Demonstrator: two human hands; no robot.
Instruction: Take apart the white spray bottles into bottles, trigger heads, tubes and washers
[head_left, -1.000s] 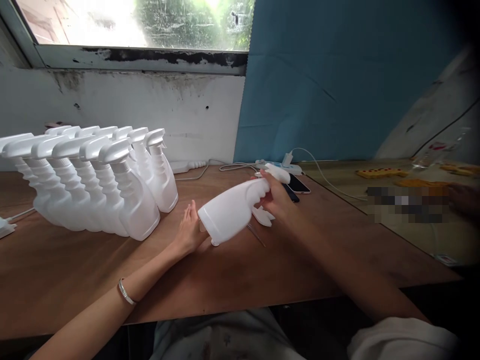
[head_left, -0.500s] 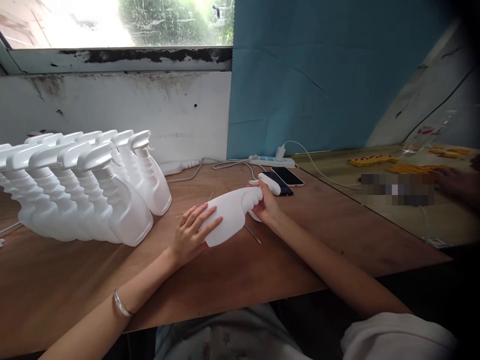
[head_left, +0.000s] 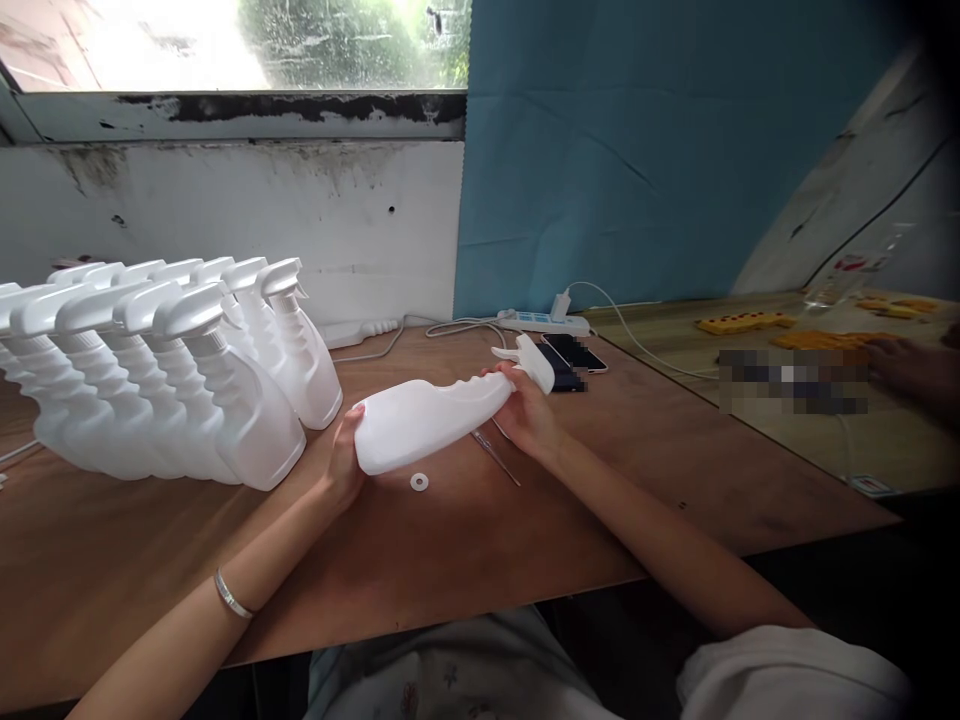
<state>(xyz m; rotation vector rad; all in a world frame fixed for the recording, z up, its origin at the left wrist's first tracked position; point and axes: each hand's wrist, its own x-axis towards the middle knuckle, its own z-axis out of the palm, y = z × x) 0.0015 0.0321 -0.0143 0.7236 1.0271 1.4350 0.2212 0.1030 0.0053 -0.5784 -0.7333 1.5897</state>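
Observation:
A white plastic spray bottle [head_left: 427, 420] lies tilted between my hands, its trigger head up to the right. My left hand [head_left: 347, 455] is closed round its base, fingers partly hidden behind it. At the neck, just below the trigger head, my right hand [head_left: 527, 412] grips the bottle. Beneath it on the brown table [head_left: 570, 540] lie a small white ring-shaped washer [head_left: 419, 482] and a thin pointed tool [head_left: 496, 460], partly covered by the bottle.
Rows of white spray bottles [head_left: 247, 420] stand at the left. Behind my right hand are a phone [head_left: 576, 352], a second dark phone and a white power strip [head_left: 544, 322] with cables. On the right-hand table, another person's hand [head_left: 911, 375] is near yellow pieces [head_left: 746, 323].
The bottle has turned over its length, with the trigger now pointing upward. My left hand has shifted left from its side to its base, and the washer has come into view.

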